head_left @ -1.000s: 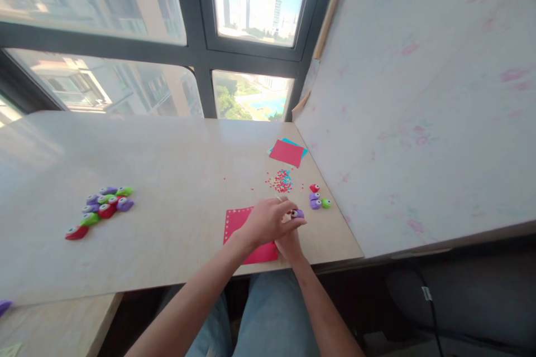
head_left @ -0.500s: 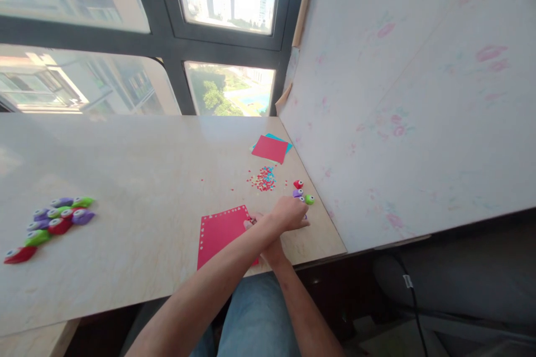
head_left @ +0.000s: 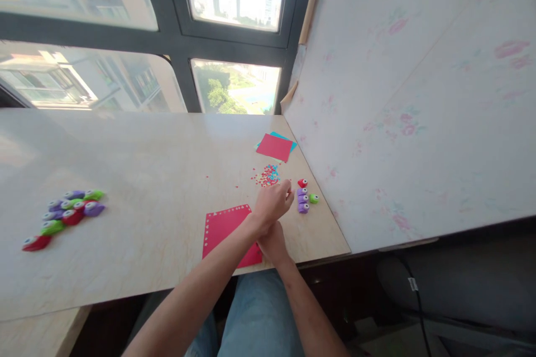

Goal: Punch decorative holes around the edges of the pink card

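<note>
A red sheet of paper [head_left: 226, 234], with small holes punched along its left and top edges, lies at the table's front. My left hand [head_left: 274, 199] reaches across my right forearm and is just before a pile of tiny red, blue and pale paper cut-outs [head_left: 267, 176]. Its fingers are curled closed; what they hold, if anything, does not show. Under my left wrist, my right hand [head_left: 273, 242] is at the sheet's right edge, its fingers hidden behind the left arm. Several small purple craft punches with eye-like tops [head_left: 302, 199] stand right of my left hand.
A red punch [head_left: 302, 183] and a green punch [head_left: 314, 198] stand near the wall [head_left: 397, 122]. Behind the cut-outs lie stacked red and blue sheets [head_left: 275, 146]. More coloured punches [head_left: 71, 215] are grouped at the left. The table's front edge runs just above my legs.
My left hand has moved left and up from the purple punches to the cut-outs, uncovering the punches, and its fingers have curled. My right hand's fingers have gone out of sight. The view has shifted slightly.
</note>
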Action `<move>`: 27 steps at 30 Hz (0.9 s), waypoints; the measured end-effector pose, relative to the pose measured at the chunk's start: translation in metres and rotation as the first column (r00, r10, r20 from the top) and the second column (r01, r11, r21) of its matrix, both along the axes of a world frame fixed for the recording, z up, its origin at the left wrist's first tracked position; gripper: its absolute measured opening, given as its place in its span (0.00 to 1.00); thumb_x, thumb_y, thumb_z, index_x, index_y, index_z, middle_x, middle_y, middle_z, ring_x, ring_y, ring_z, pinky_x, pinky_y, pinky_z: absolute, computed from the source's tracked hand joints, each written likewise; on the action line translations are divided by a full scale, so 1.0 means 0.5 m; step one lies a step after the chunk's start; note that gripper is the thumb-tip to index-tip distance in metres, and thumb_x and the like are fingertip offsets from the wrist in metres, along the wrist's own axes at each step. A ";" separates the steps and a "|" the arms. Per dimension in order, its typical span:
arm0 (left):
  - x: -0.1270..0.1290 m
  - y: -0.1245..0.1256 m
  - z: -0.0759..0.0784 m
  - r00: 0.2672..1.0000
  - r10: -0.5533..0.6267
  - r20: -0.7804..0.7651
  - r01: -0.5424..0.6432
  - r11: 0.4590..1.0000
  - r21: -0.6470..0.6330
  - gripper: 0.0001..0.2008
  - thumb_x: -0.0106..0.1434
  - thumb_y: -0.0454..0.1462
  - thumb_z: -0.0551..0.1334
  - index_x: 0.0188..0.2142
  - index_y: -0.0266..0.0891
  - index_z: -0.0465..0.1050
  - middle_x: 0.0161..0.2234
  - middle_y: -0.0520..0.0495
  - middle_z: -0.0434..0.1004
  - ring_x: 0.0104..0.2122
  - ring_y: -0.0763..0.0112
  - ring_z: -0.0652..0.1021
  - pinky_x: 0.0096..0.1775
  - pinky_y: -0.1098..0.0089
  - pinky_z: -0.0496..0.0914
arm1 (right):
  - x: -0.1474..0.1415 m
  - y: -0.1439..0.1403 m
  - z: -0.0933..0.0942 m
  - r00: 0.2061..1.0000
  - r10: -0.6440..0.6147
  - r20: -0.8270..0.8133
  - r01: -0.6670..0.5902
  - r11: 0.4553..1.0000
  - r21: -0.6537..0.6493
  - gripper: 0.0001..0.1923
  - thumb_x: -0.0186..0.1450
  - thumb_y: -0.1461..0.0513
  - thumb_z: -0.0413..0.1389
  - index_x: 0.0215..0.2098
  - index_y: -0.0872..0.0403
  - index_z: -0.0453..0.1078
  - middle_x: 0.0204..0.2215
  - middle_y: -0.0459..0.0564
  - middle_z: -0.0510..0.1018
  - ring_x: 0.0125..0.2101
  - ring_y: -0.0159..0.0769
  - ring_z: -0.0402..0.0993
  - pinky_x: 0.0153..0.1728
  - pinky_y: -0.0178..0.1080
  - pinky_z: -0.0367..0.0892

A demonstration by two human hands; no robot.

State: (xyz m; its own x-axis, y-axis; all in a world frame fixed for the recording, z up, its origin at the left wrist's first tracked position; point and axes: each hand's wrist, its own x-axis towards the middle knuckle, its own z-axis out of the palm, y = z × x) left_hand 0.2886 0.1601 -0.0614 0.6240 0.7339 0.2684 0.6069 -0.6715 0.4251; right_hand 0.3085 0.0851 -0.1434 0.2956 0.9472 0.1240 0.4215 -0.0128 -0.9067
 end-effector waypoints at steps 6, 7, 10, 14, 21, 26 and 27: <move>-0.182 -0.029 -0.003 0.897 0.145 0.417 -0.171 0.985 0.027 0.12 0.65 0.41 0.57 0.27 0.38 0.65 0.21 0.54 0.70 0.21 0.78 0.69 0.26 0.76 0.60 | -0.009 -0.012 0.051 0.996 0.004 0.092 -0.003 1.000 -0.005 0.11 0.63 0.59 0.51 0.26 0.55 0.71 0.20 0.45 0.74 0.21 0.32 0.67 0.24 0.33 0.57; -0.218 -0.030 -0.006 0.864 0.195 0.464 -0.225 0.974 0.009 0.13 0.65 0.41 0.58 0.26 0.38 0.64 0.20 0.54 0.69 0.20 0.79 0.68 0.26 0.76 0.60 | -0.009 -0.013 0.053 0.997 0.019 0.076 -0.019 1.000 -0.004 0.12 0.64 0.58 0.51 0.30 0.55 0.73 0.22 0.45 0.75 0.23 0.33 0.69 0.25 0.33 0.59; -0.332 -0.024 -0.030 0.741 0.417 0.526 -0.452 0.890 -0.067 0.14 0.63 0.42 0.60 0.25 0.39 0.62 0.19 0.56 0.65 0.19 0.79 0.67 0.25 0.77 0.61 | -0.009 -0.014 0.050 0.997 0.023 0.069 -0.021 0.999 -0.039 0.15 0.65 0.54 0.51 0.34 0.55 0.74 0.22 0.46 0.76 0.22 0.34 0.70 0.25 0.33 0.61; -0.486 -0.009 -0.079 0.556 0.687 0.468 -0.734 0.670 -0.111 0.09 0.62 0.42 0.60 0.32 0.39 0.67 0.23 0.54 0.72 0.21 0.76 0.71 0.27 0.75 0.64 | -0.006 -0.016 0.035 0.998 0.013 0.063 -0.009 0.998 -0.065 0.19 0.64 0.50 0.51 0.36 0.57 0.74 0.22 0.48 0.76 0.22 0.35 0.70 0.25 0.34 0.63; -0.708 0.002 -0.121 0.300 0.899 0.319 -0.951 0.307 0.029 0.15 0.57 0.38 0.59 0.45 0.39 0.69 0.32 0.49 0.73 0.29 0.67 0.73 0.35 0.67 0.67 | 0.002 -0.017 0.022 0.998 0.000 0.063 0.007 0.994 -0.108 0.23 0.61 0.47 0.54 0.37 0.57 0.75 0.28 0.53 0.80 0.26 0.39 0.74 0.28 0.36 0.67; -0.787 0.016 -0.130 0.068 0.915 0.399 -0.989 0.114 -0.094 0.16 0.55 0.36 0.61 0.45 0.39 0.68 0.40 0.44 0.73 0.41 0.61 0.74 0.46 0.61 0.68 | 0.009 -0.015 0.009 0.995 -0.035 0.097 0.048 0.990 -0.129 0.25 0.59 0.45 0.55 0.38 0.57 0.75 0.30 0.55 0.81 0.29 0.42 0.75 0.30 0.38 0.68; -0.794 0.019 -0.130 0.048 0.914 0.403 -0.989 0.101 -0.111 0.16 0.56 0.35 0.61 0.45 0.39 0.69 0.41 0.43 0.72 0.43 0.60 0.74 0.48 0.60 0.68 | 0.009 -0.015 0.007 0.994 -0.039 0.098 0.052 0.990 -0.133 0.25 0.59 0.45 0.55 0.39 0.58 0.75 0.31 0.55 0.81 0.29 0.42 0.75 0.31 0.38 0.68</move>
State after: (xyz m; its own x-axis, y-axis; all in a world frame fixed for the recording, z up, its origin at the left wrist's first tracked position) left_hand -0.1085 0.1695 -0.1264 -0.7335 0.5389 0.4141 0.6330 0.3197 0.7051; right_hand 0.3132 0.0777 -0.1398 0.3316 0.9431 0.0253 0.5014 -0.1534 -0.8515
